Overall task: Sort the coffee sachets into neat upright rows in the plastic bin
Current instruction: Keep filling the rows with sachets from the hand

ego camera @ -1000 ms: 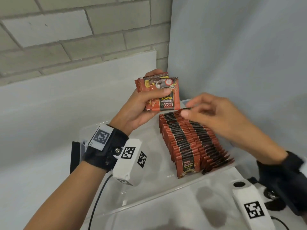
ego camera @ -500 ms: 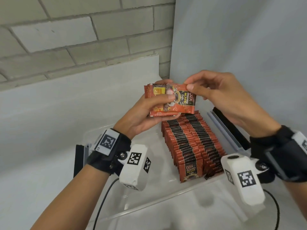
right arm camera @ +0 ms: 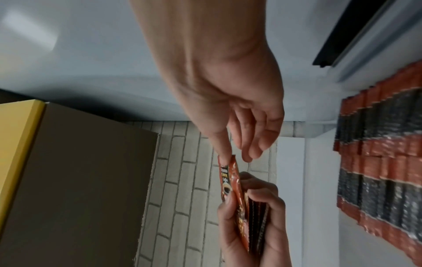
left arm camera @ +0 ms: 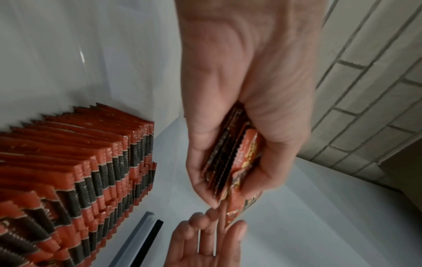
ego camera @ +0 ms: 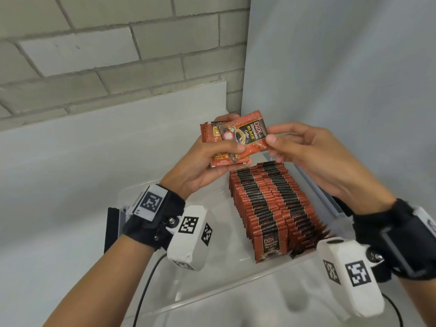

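My left hand (ego camera: pixel 212 159) grips a small stack of red and black coffee sachets (ego camera: pixel 226 159) above the clear plastic bin (ego camera: pixel 212 296). The top sachet (ego camera: pixel 245 135) is turned sideways, and my right hand (ego camera: pixel 271 145) pinches its right end between thumb and fingers. The left wrist view shows the stack (left arm camera: pixel 230 162) edge-on in my left hand (left arm camera: pixel 228 144). Seen from the right wrist, my right hand (right arm camera: pixel 230 153) pinches the sachet (right arm camera: pixel 230 180). Two upright rows of sachets (ego camera: pixel 269 208) fill the bin's right side.
A white panel and a grey brick wall stand behind the bin, a pale wall to the right. A black-edged bin lid (ego camera: pixel 330 204) lies to the right of the rows. The left part of the bin floor (ego camera: pixel 212 208) is bare. A brown cardboard box (right arm camera: pixel 75 180) appears in the right wrist view.
My right hand rose from the rows in the bin to the stack and took hold of the top sachet, which has turned sideways. My left hand kept holding the stack.
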Demonstrator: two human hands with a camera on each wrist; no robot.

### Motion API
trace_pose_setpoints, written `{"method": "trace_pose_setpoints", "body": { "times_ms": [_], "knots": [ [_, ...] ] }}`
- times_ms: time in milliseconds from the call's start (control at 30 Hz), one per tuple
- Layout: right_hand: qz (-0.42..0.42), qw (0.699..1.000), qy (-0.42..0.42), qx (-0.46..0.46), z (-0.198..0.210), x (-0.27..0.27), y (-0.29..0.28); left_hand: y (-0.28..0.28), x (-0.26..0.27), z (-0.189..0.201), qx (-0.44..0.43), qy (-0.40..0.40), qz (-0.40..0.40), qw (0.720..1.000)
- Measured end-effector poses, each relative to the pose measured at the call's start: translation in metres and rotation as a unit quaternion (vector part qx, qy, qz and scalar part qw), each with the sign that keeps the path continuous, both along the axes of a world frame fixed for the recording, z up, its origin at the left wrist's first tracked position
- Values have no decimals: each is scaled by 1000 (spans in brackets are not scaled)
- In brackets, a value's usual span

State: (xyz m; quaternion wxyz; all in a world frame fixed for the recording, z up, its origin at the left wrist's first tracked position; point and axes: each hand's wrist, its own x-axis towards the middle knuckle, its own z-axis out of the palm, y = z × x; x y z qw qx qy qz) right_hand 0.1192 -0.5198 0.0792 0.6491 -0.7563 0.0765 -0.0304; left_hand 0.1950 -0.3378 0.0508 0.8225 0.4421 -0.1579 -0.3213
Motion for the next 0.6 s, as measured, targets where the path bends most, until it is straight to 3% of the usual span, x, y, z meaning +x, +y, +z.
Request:
{"method": "trace_pose_setpoints", "body": {
  "times_ms": [133,333,433,533,600],
  "knots": [
    [5,999,9,48,-8,-4,-2,-1,-1,-1,19,-12,-11,1000],
    [42,999,3,5,-9,-14,-20,-2,0,1,-23,33,19,999],
    [134,988,16,-73,-4,-30,-29,0,1,1,-32,35,31,998],
    [246,949,33,-195,-5,-44,-29,0,1,1,-22,37,29,999],
    [272,920,39,-279,-10,-50,-27,0,0,1,-20,43,31,998]
  ]
}}
